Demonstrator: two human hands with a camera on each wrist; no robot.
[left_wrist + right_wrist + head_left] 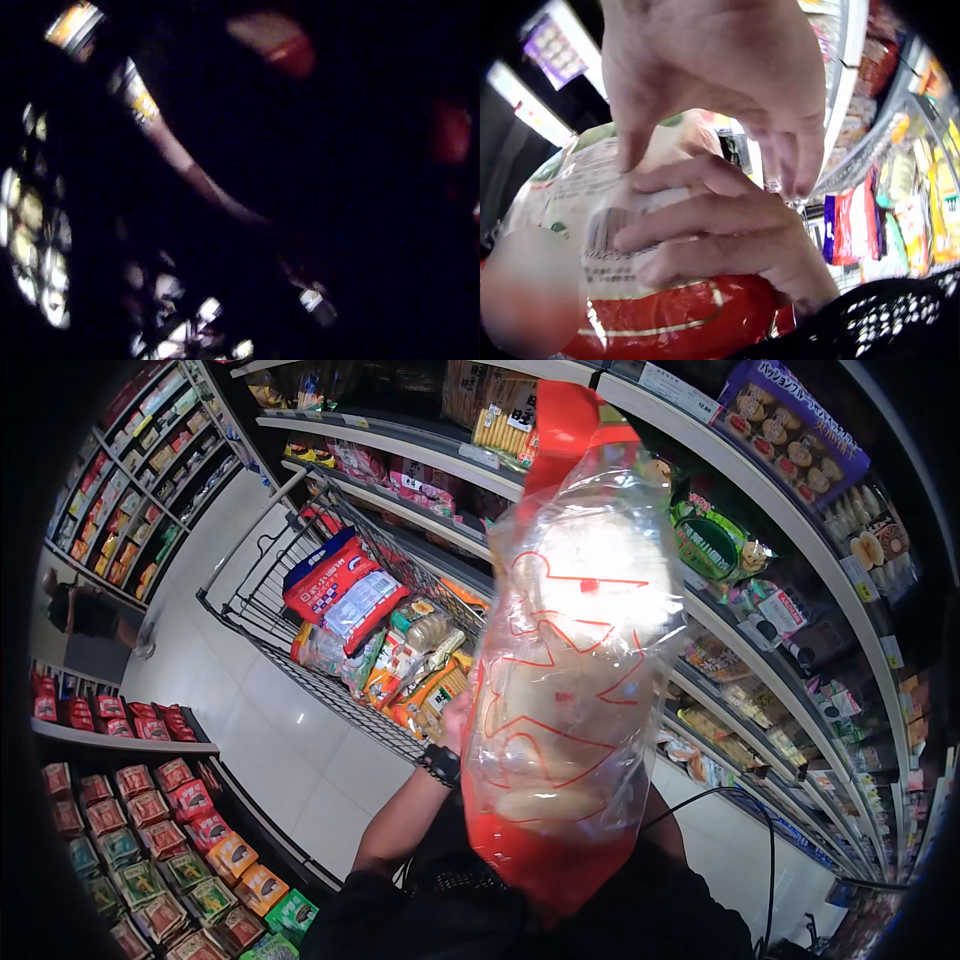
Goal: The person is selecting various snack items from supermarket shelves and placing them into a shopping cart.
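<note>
A big clear-and-red bag of round pale crackers (565,690) stands upright close before the head camera. My left hand (458,720) holds it from its left side, partly hidden behind it. In the right wrist view, that left hand's fingers (705,214) lie across the printed back of the cracker bag (652,315). My right hand (712,67) arches above them, thumb and fingers pointing down and spread apart, thumb tip right at the bag; the bag hides it in the head view. The left wrist view is dark and blurred.
A wire shopping cart (330,685) with several snack packets, including a red-and-blue one (345,595), stands to the left. Snack shelves (790,620) run along the right and back. A rack of small packets (170,850) is at lower left; a person (90,610) stands beyond.
</note>
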